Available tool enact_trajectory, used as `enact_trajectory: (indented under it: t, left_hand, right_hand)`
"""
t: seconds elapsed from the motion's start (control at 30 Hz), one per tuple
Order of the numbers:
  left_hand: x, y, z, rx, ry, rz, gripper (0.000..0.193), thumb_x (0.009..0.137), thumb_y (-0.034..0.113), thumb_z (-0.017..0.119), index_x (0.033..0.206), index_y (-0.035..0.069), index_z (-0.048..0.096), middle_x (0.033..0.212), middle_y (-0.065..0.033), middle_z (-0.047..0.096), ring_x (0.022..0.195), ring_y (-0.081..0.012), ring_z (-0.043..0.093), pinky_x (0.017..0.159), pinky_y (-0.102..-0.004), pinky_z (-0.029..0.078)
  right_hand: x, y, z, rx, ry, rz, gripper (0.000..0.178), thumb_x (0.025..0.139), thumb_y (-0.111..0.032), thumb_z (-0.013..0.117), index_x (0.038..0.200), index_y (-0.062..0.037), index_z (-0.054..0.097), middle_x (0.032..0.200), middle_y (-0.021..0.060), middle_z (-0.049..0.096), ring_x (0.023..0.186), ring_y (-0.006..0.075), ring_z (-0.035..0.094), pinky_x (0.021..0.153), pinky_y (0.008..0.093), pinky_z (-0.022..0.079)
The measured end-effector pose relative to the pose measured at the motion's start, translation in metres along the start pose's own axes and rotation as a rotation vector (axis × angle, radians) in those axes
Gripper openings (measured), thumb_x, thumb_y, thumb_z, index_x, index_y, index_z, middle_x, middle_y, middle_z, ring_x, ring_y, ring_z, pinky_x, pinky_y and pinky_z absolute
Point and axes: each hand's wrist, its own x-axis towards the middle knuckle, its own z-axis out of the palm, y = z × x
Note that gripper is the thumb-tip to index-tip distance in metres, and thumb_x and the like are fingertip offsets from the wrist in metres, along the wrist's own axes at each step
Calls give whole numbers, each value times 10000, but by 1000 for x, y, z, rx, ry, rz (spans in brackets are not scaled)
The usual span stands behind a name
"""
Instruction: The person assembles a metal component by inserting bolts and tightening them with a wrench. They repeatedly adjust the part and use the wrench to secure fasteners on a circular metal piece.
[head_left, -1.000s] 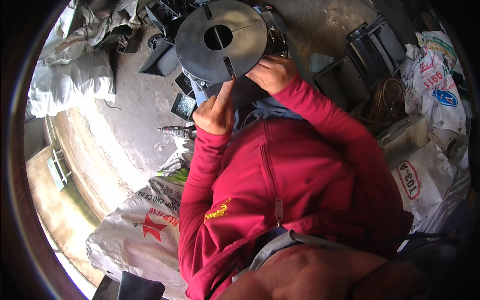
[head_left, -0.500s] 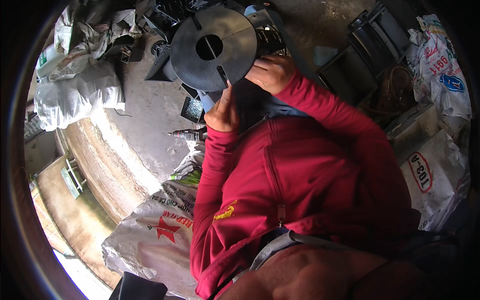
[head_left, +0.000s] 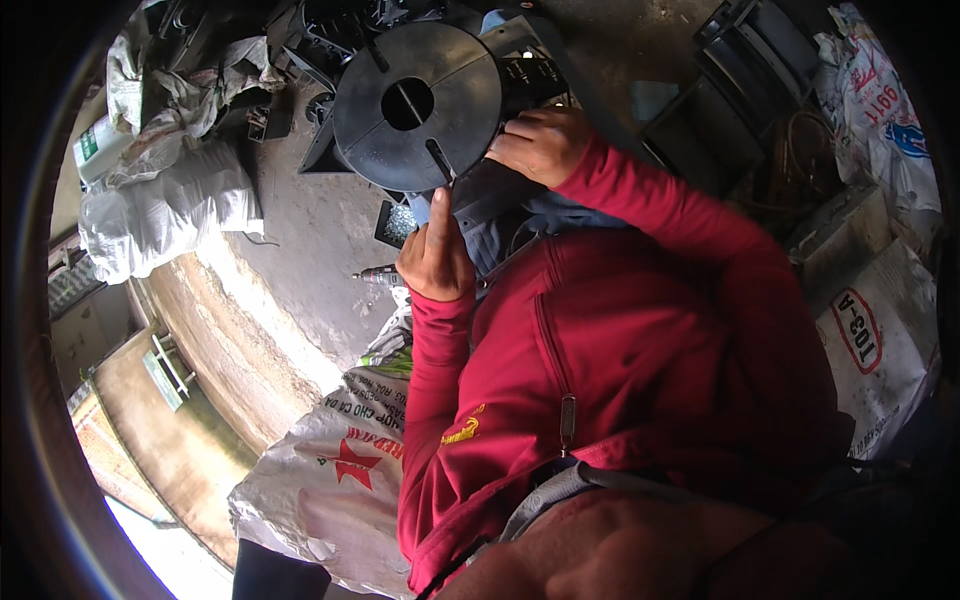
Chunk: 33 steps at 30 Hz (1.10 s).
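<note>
A dark grey round disc [head_left: 365,110] with a round centre hole and two narrow slots is held up in front of me. Fingers of my right hand [head_left: 543,143] close on its right rim; the fingertips are partly hidden. Below the disc, my left hand [head_left: 437,262] has its index finger stretched up, its tip close to the rim under the lower slot. The other fingers of that hand are curled, and I see nothing held in them. Whether the fingertip touches the disc I cannot tell.
Below the disc, a small dark tray [head_left: 396,222] of shiny small pieces stands near a power tool [head_left: 380,275]. Black parts [head_left: 320,45] lie beyond the disc. White sacks [head_left: 310,490] stand at lower left and right; wrapped bundles [head_left: 165,210] lie far left. Dark metal frames [head_left: 745,75] stack at right.
My left hand has drawn back slightly from the lower slot, its index finger now just below the rim. The disc shifted slightly left in view. My right hand stays on the rim.
</note>
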Motion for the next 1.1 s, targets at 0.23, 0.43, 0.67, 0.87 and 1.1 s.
enact_trajectory:
  t: [0.23, 0.43, 0.67, 0.87, 1.1]
  left_hand:
    - [-5, -8, 17, 12, -175, -28, 506, 790, -89, 528, 1291, -13, 506, 739, -207, 626, 456, -226, 511, 467, -337, 415]
    - [-3, -6, 18, -7, 47, 121, 528, 740, -54, 584, 1254, 65, 565, 572, -92, 498, 405, -251, 409, 429, -350, 349]
    - [7, 8, 1, -49, 45, 119, 504, 820, -57, 538, 1307, 73, 524, 663, -183, 573, 437, -203, 466, 463, -304, 421]
    - [-15, -27, 25, 62, -97, -44, 504, 834, -44, 532, 1319, 91, 518, 619, -115, 549, 408, -156, 388, 419, -295, 359]
    - [-2, 10, 2, -175, 225, 219, 458, 827, -63, 498, 1284, -28, 512, 561, -86, 502, 427, -135, 418, 437, -272, 378]
  right_hand:
    - [4, 0, -3, -8, -65, 19, 119, 713, -186, 724, 765, -134, 631, 691, -28, 552, 616, 156, 587, 543, 292, 499]
    - [-2, -3, 3, 2, -38, 55, 100, 753, -252, 688, 763, -163, 644, 694, -29, 564, 634, 159, 595, 545, 300, 493]
    - [1, -4, -3, 4, -15, 49, 133, 762, -249, 681, 716, -152, 602, 702, -25, 554, 648, 158, 595, 554, 315, 496]
    - [4, -2, -2, -18, -17, 8, 159, 712, -191, 753, 734, -129, 607, 640, -20, 507, 579, 147, 567, 492, 291, 473]
    - [0, -3, 1, -23, -73, 51, 88, 769, -251, 669, 763, -165, 650, 728, -36, 588, 656, 156, 603, 581, 296, 504]
